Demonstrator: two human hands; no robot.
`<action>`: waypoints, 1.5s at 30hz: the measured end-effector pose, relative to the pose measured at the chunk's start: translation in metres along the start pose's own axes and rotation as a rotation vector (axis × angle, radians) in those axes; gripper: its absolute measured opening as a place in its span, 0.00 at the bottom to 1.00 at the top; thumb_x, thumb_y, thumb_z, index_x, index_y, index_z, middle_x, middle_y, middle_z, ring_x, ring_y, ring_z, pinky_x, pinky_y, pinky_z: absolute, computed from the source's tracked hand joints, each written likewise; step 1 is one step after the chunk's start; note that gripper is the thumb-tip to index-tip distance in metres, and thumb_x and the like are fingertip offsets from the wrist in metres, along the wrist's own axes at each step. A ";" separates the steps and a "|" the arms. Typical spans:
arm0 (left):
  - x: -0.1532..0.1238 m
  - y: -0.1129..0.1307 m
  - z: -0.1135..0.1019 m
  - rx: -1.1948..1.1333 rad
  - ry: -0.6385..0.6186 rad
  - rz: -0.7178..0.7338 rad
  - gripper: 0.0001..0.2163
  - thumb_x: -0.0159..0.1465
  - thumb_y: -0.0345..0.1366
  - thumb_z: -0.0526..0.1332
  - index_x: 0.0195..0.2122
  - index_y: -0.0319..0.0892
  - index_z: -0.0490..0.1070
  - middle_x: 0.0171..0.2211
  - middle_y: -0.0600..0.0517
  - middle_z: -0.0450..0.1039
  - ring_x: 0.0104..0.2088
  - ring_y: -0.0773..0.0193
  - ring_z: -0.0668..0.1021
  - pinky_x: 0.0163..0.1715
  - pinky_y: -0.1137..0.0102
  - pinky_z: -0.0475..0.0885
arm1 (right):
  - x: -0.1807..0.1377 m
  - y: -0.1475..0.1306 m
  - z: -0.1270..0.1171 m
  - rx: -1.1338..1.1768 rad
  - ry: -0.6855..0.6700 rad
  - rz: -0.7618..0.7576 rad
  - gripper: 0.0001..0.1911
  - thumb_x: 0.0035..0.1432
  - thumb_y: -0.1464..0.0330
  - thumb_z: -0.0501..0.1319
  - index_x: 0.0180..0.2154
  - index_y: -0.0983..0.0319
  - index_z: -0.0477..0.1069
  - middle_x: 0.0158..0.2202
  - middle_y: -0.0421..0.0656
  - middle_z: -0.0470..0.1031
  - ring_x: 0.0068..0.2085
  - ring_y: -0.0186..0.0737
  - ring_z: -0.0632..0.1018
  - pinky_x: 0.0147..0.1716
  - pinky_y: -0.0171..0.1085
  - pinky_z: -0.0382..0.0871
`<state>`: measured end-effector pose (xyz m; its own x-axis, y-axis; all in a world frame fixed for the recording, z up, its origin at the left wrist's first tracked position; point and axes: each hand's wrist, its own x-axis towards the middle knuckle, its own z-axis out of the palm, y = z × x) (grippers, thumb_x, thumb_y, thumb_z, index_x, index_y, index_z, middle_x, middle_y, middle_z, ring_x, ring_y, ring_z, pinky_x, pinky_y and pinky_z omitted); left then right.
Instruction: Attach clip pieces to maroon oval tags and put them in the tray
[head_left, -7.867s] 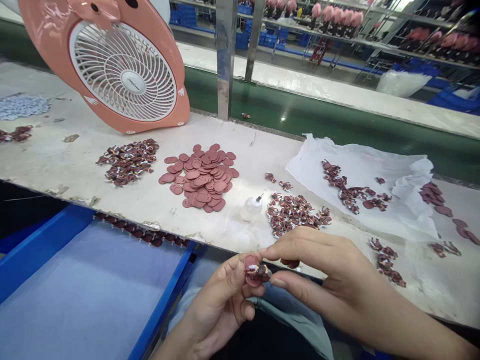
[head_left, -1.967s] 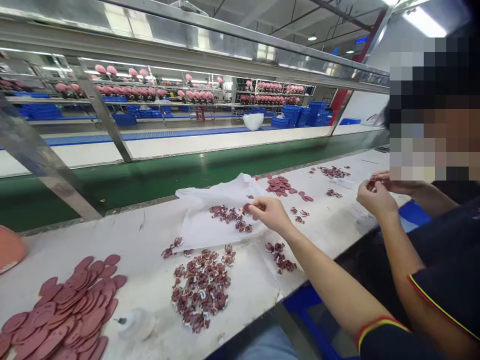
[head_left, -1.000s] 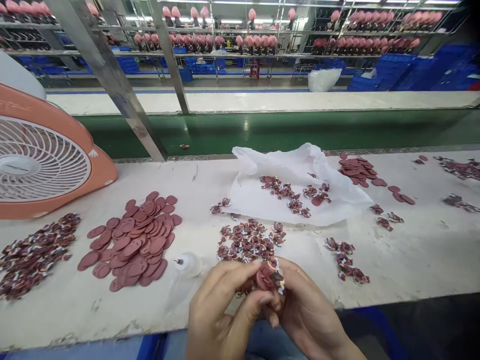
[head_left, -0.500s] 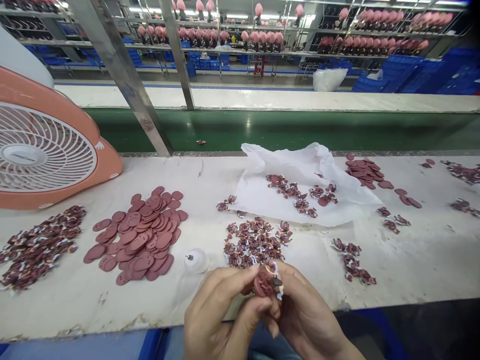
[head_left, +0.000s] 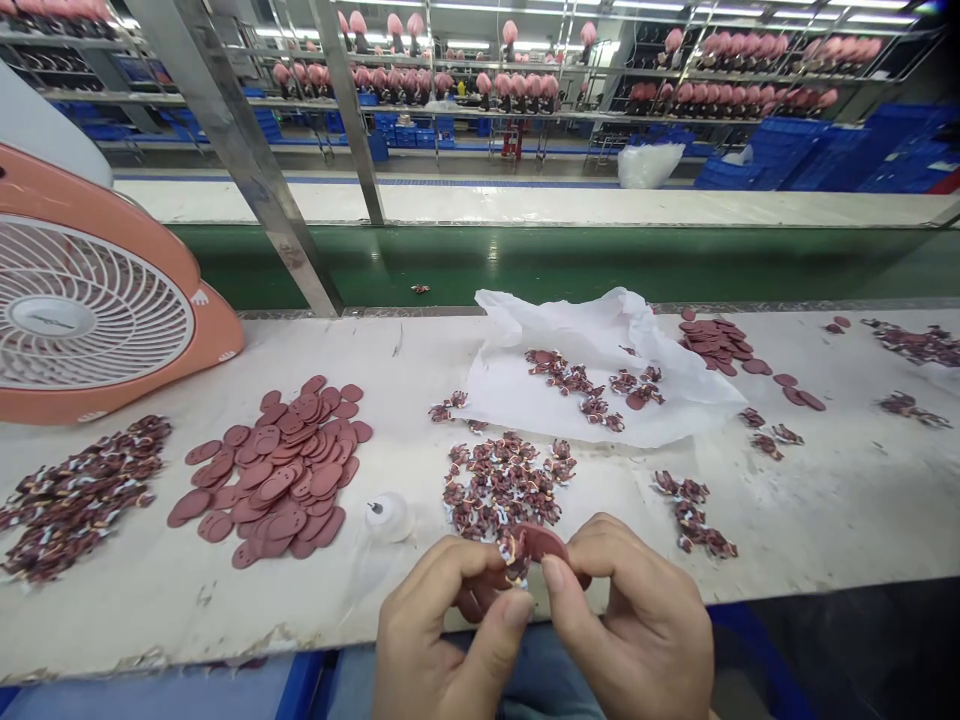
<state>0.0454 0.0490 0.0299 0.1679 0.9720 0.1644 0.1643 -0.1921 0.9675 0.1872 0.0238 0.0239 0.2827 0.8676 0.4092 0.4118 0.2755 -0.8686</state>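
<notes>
My left hand [head_left: 457,630] pinches a small painted brown figurine [head_left: 515,560] with white and yellow bits. More reddish-brown pieces show under its curled fingers. Between thumb and forefinger, my right hand [head_left: 637,610] grips the edge of a reddish-brown oval disc [head_left: 546,541], which touches the figurine; whether they are joined I cannot tell. Just beyond the hands lies a pile of similar figurines [head_left: 501,485]. To the left is a heap of oval discs [head_left: 281,470], some with small holes. A small white bottle [head_left: 388,517] with a thin dark tip stands between the heaps.
An orange fan [head_left: 112,300] stands at the left, behind another figurine pile [head_left: 86,495]. A white sheet [head_left: 517,400] bearing figurines lies mid-table. More discs [head_left: 716,345] and figurine clusters [head_left: 694,515] lie right. A metal post [head_left: 247,170] rises by the green conveyor belt [head_left: 570,265].
My hands have moved slightly apart and turned the pieces. The oval disc now shows between them, held at its edge by my right hand. A figurine on the belt has shifted right.
</notes>
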 end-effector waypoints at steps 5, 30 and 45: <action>0.001 0.005 0.004 0.006 -0.020 -0.083 0.14 0.61 0.42 0.60 0.21 0.43 0.64 0.20 0.57 0.61 0.22 0.69 0.65 0.23 0.74 0.62 | 0.000 -0.002 -0.003 -0.057 -0.081 -0.009 0.11 0.58 0.71 0.61 0.24 0.60 0.66 0.20 0.38 0.67 0.23 0.33 0.69 0.24 0.34 0.62; -0.005 0.010 0.002 -0.006 -0.157 -0.024 0.11 0.65 0.40 0.55 0.28 0.45 0.71 0.24 0.55 0.70 0.25 0.67 0.72 0.26 0.72 0.63 | -0.009 0.008 -0.008 0.781 -0.435 0.512 0.17 0.53 0.61 0.69 0.45 0.58 0.76 0.30 0.41 0.73 0.29 0.31 0.71 0.27 0.28 0.68; -0.007 0.008 0.002 0.030 -0.149 0.037 0.12 0.65 0.38 0.56 0.24 0.45 0.68 0.23 0.54 0.70 0.24 0.65 0.71 0.26 0.71 0.64 | -0.012 0.017 -0.003 0.916 -0.428 0.531 0.19 0.51 0.56 0.69 0.41 0.60 0.76 0.24 0.38 0.70 0.23 0.29 0.70 0.22 0.27 0.67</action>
<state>0.0480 0.0402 0.0365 0.3165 0.9338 0.1672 0.1843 -0.2334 0.9548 0.1935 0.0173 0.0052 -0.1583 0.9863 -0.0467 -0.5078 -0.1219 -0.8528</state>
